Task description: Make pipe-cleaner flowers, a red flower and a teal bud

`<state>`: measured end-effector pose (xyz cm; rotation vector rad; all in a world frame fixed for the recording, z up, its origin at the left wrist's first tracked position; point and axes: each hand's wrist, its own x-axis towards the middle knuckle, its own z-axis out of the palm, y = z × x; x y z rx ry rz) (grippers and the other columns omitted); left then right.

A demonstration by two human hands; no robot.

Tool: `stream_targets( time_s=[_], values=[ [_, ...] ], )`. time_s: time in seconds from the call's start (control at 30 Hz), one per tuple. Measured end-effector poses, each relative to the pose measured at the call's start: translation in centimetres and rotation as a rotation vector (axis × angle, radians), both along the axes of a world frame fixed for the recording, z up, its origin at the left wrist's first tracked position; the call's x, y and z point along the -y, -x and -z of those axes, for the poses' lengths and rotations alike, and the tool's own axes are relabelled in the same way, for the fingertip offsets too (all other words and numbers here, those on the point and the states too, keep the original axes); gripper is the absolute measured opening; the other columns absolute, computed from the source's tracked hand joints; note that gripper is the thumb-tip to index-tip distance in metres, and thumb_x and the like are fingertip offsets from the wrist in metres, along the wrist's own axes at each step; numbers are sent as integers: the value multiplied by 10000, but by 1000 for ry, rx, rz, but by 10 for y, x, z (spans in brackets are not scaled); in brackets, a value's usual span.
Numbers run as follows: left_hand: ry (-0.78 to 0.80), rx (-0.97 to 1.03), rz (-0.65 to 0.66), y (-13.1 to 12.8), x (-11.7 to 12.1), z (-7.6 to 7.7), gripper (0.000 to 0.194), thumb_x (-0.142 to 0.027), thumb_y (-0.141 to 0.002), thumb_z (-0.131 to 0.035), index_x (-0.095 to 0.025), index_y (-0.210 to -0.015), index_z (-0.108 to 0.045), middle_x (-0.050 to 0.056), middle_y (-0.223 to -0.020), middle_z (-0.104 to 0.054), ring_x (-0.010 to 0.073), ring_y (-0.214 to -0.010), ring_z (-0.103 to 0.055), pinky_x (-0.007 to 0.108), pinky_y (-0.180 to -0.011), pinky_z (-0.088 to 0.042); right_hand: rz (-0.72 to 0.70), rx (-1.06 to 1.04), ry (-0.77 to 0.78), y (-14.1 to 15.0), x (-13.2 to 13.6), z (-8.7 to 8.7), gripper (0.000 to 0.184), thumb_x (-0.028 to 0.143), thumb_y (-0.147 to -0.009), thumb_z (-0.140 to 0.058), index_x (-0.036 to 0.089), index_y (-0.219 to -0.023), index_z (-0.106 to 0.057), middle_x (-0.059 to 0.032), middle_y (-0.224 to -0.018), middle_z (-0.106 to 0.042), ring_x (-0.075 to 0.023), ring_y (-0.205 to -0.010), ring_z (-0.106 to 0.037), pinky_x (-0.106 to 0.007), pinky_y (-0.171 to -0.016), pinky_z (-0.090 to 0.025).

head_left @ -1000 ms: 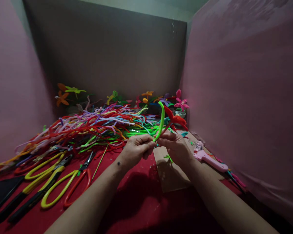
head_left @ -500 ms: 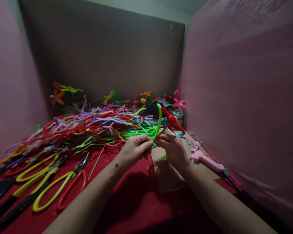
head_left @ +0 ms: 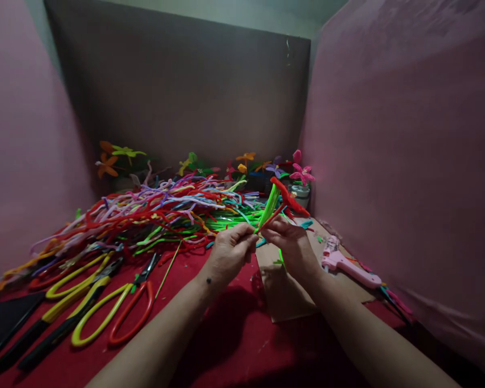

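Observation:
My left hand (head_left: 232,250) is closed in a pinch at the lower end of a bright green pipe-cleaner leaf (head_left: 270,205), which slants up with its flat side partly showing. Close beside it, my right hand (head_left: 294,247) has its fingers closed round the stem of a red pipe-cleaner flower (head_left: 293,203). The red petals and a pale centre rise above those fingers. Leaf base and flower stem meet between the two hands, where fingertips hide the exact join. A bit of green also shows below my right hand.
Behind lies a heap of coloured pipe cleaners (head_left: 145,210). Scissors (head_left: 133,307) and yellow-handled pliers (head_left: 70,312) lie at left. A pink glue gun (head_left: 353,267) rests on cardboard (head_left: 291,302) at right. Finished flowers (head_left: 301,173) stand along the back, between pink side walls.
The green leaf has turned from nearly edge-on to show more of its flat side. The red flower has tilted to a more sideways view. The whole scene has shifted slightly right.

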<state>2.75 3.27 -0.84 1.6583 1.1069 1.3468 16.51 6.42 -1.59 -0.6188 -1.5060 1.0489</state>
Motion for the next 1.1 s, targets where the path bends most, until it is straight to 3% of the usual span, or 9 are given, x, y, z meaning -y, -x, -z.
stream_targets(
  time_s=[0.2,0.3,0.4,0.53,0.63,0.87,1.1],
  values=[
    [188,195,246,6,-1,-2,202,-279,-735,-581,-140,-610,-503,-40,-521,-495,49,-365,-421,172,-349,-316,-150,-75,45,-4,-9,7,114,239,-696,-689,275,-789,-746,1,-852,-650,-195,-893,-544,-353,-883,-389],
    [209,205,296,6,-2,-1,192,-283,-739,-584,-137,-636,-514,-38,-530,-493,49,-369,-420,170,-348,-322,-132,-81,63,-3,-11,9,84,234,-667,-714,254,-742,-746,-6,-810,-649,-196,-858,-543,-346,-839,-406],
    [137,101,163,1,-1,2,181,-292,-786,-521,-148,-677,-527,-19,-548,-520,80,-412,-464,206,-412,-386,-79,-168,88,0,-9,10,39,227,-659,-716,235,-694,-732,0,-755,-617,-180,-805,-528,-329,-793,-414],
    [-223,-271,-196,-4,1,11,104,-268,-789,-541,-184,-779,-602,18,-664,-594,125,-605,-542,233,-591,-412,4,-230,112,8,-1,9,26,219,-654,-712,231,-676,-720,6,-761,-598,-168,-786,-515,-312,-762,-408],
    [-290,-343,-260,-3,0,16,136,-237,-818,-496,-196,-754,-608,-2,-606,-558,110,-565,-514,220,-576,-387,11,-217,129,11,4,7,26,230,-659,-696,228,-672,-718,4,-752,-600,-171,-789,-519,-320,-782,-399],
    [48,66,18,-3,-3,4,200,-279,-773,-529,-157,-614,-526,-51,-469,-476,70,-358,-431,201,-389,-344,-1,-95,86,2,0,3,34,216,-667,-681,228,-673,-712,27,-694,-551,-140,-727,-475,-287,-745,-380],
    [104,139,105,-1,0,-1,192,-290,-733,-583,-140,-622,-544,-57,-454,-476,55,-348,-429,185,-372,-342,-77,-65,80,-4,-8,6,42,243,-658,-703,237,-696,-722,13,-718,-596,-165,-762,-517,-328,-796,-391]
  ],
)
